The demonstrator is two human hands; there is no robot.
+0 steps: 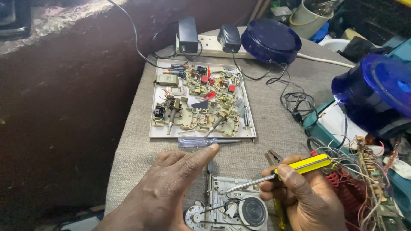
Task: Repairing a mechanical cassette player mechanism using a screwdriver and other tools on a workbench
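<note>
Head view: right hand pinching a yellow-handled soldering iron, tip over a grey tape mechanism on the cloth-covered worktop. Left hand flat, fingers pressed together, beside the mechanism, near a clear-handled screwdriver. Behind, tray of circuit parts.

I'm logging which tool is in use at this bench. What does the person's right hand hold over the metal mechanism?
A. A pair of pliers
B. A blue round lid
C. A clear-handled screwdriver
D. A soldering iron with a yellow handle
D: the right hand grips a soldering iron with a yellow handle, its metal tip angled down toward the metal mechanism, while the clear-handled screwdriver lies untouched by the tray.
</note>
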